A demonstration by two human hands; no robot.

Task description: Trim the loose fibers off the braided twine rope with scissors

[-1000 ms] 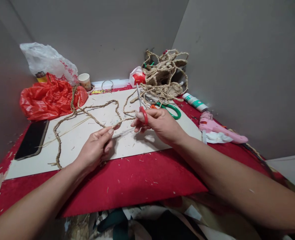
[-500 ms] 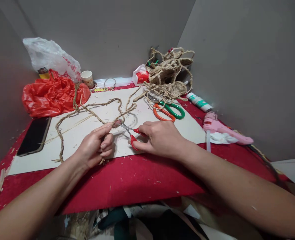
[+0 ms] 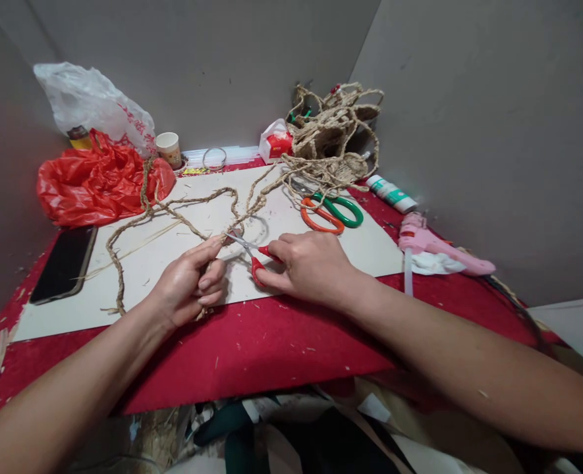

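My left hand (image 3: pixel 192 280) is closed around a twisted straw rope (image 3: pixel 244 216), pinching it between thumb and forefinger. Small red-handled scissors (image 3: pixel 249 247) are in my right hand (image 3: pixel 313 266), with thumb and fingers at the loops. Their blades are slightly parted, and the tips reach the rope just beside my left fingertips. From there the rope stretches away across a white board (image 3: pixel 291 263), and another length of it winds over the board's left side. Whether the blades touch the rope cannot be made out.
A heap of braided rope (image 3: pixel 331 131) lies at the back right beside large shears with green and orange handles (image 3: pixel 340 209). A pink glue gun (image 3: pixel 434 247) rests on the right. A phone (image 3: pixel 64 266), a red plastic bag (image 3: pixel 98 181) and a paper cup (image 3: pixel 168 150) are on the left.
The scissors' tips have come closer to my left fingertips, and the blades look less widely parted. The whole view has shifted slightly; my left hand keeps its grip on the rope.
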